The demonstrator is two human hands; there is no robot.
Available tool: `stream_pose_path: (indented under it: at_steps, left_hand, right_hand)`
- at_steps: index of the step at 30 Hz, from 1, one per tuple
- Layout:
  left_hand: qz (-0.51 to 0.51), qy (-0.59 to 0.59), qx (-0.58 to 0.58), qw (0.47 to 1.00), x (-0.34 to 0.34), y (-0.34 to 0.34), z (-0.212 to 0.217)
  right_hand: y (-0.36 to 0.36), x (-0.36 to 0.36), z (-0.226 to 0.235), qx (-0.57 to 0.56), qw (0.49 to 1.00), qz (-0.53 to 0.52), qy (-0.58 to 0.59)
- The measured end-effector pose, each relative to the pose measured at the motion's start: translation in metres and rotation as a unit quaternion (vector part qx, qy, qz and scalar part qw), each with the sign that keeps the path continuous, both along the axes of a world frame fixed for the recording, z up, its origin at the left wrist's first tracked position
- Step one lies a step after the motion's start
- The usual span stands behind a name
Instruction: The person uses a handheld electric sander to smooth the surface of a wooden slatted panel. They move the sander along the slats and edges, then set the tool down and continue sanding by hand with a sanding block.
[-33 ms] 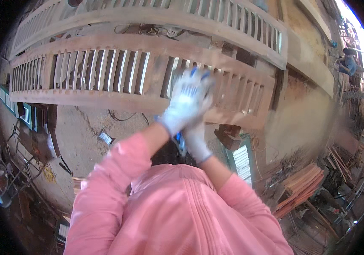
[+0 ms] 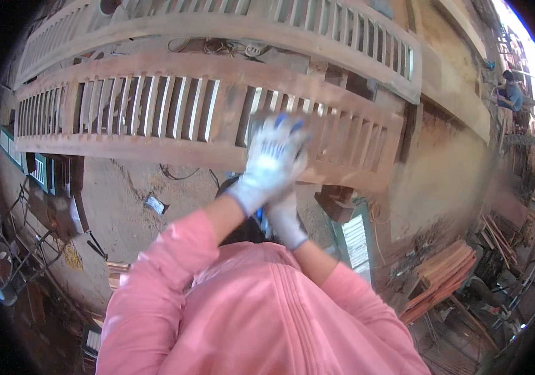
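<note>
The slatted wooden panel lies with its long axis running left to right across the person's front, its right end a little nearer the lower edge of the view; its slats run the short way, pointing away from the body. It is raised above the dusty, sandy-coloured floor, with a wooden block under its near edge. Beyond it, roughly parallel, lies a second, paler panel. A stack of reddish boards lies at the right, a green-framed shutter nearer the middle, and a person in blue is far off at the upper right.

The near panel is bare, pinkish-brown wood, with light showing through many gaps. The gloved left hand lies over the gloved right hand, above the panel's right half; motion blur and overlap hide their grip, so I cannot tell whether they hold anything.
</note>
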State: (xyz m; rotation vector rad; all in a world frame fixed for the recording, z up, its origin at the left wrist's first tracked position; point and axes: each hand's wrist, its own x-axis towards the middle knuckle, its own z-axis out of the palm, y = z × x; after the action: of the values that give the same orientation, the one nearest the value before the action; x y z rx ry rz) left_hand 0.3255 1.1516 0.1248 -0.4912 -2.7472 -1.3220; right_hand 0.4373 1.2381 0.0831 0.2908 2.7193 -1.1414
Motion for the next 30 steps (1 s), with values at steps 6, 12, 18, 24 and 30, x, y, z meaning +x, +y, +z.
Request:
stream_pose_path:
  at_steps: [6, 12, 18, 24, 30]
  left_hand:
    - [-0.010, -0.014, 0.001, 1.000, -0.015, -0.005, 0.002]
    - [0.024, -0.015, -0.040, 0.999, -0.145, 0.020, -0.011]
    - [0.035, -0.027, -0.040, 0.998, -0.152, 0.021, -0.007]
    - [-0.010, -0.033, -0.007, 0.999, -0.002, -0.027, 0.009]
    - [0.023, -0.067, -0.014, 0.997, -0.011, -0.045, 0.001]
  right_hand:
    - [-0.010, -0.012, 0.017, -0.198, 0.971, -0.104, -0.081]
    - [0.002, -0.148, -0.014, -0.210, 0.965, -0.155, 0.027]
    - [0.000, -0.166, 0.020, -0.285, 0.945, -0.161, -0.004]
    - [-0.036, 0.002, 0.019, -0.182, 0.967, -0.121, -0.131]
    - [-0.060, -0.008, 0.014, -0.258, 0.955, -0.143, -0.041]
